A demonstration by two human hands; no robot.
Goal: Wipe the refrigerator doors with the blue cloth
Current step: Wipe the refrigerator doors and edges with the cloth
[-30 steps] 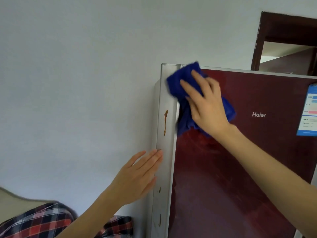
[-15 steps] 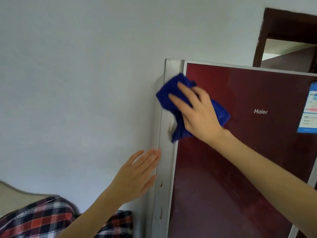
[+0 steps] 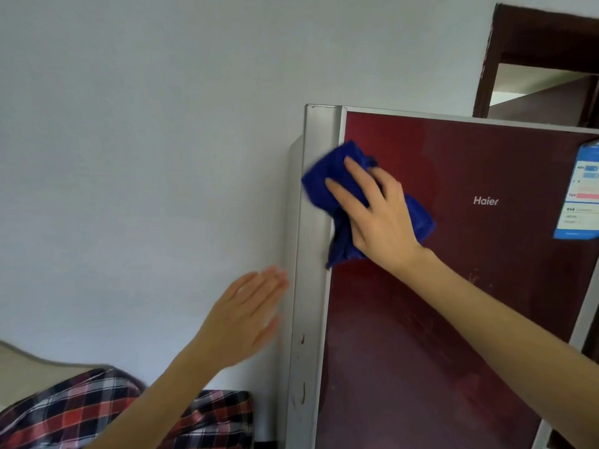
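Refrigerator door (image 3: 453,319): dark red glossy panel with a silver-grey edge strip (image 3: 312,286) along its left side and a thin pale trim along its top. It bears a white "Haier" logo (image 3: 485,201) in the upper right part of the panel.

Blue cloth (image 3: 324,179): bunched, pressed against the door near its upper left corner, lying across the seam between the red panel and the edge strip. One fold hangs down below the hand.

Right hand (image 3: 379,215): flat on the cloth, fingers spread and pointing up and left toward the strip, palm pinning the cloth to the door rather than closing round it.

Left hand (image 3: 246,315): open, fingers straight and together, blurred, to the left of the door's edge strip and lower than the cloth. Whether the fingertips touch the fridge side cannot be told. It holds nothing.

Brown marks (image 3: 302,340): small streaks low on the edge strip.

Blue-and-white label (image 3: 580,196): stuck at the door's right edge, level with the logo.

Plaid fabric (image 3: 107,413): red, white and dark check, below and left of the door.

White wall (image 3: 146,140): behind and left of the door.

Dark wooden door frame (image 3: 544,37): above the door's right end.
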